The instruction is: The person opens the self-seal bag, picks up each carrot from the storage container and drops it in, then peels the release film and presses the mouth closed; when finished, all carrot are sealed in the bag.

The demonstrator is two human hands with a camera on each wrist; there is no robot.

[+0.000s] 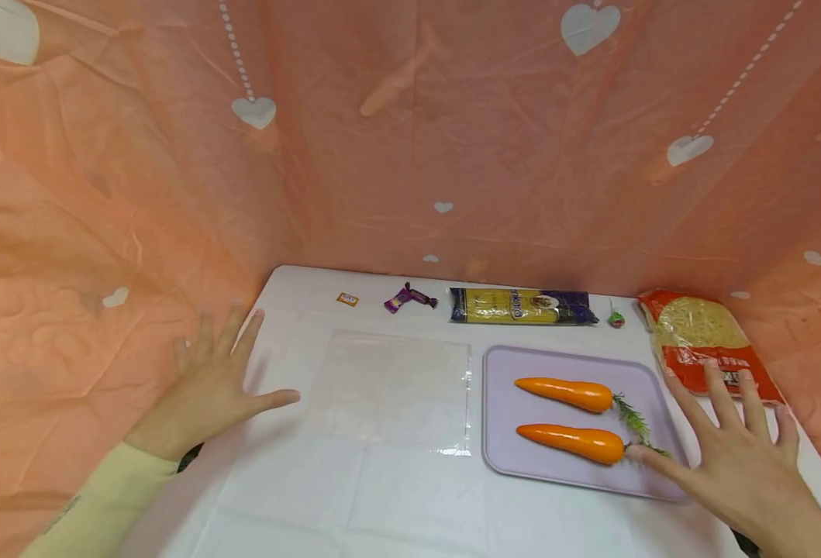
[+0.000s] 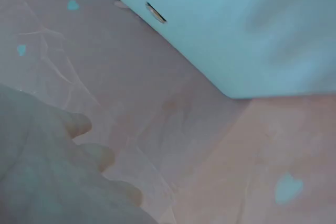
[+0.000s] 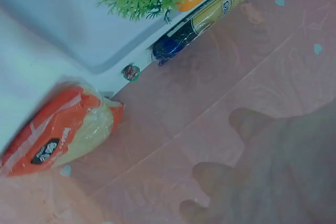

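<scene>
My left hand (image 1: 204, 391) is spread with straight fingers above the table's left edge and holds nothing. Over the right side of the table, my right hand (image 1: 738, 457) is spread too, its thumb by the green leaves of the lower carrot (image 1: 570, 442); whether they touch I cannot tell. Another carrot (image 1: 564, 393) lies above it on a lilac tray (image 1: 497, 457). Beyond the right fingertips lies a red bag of noodles (image 1: 703, 333), also visible in the right wrist view. Between the hands a clear plastic bag (image 1: 396, 391) lies flat on the white table (image 1: 410, 504).
Along the back edge lie a small orange-wrapped candy (image 1: 347, 299), purple-wrapped candies (image 1: 410, 297), a pack of spaghetti (image 1: 522, 306) and a lollipop (image 1: 615, 316). A pink curtain with white hearts (image 1: 417, 155) hangs behind and beside the table.
</scene>
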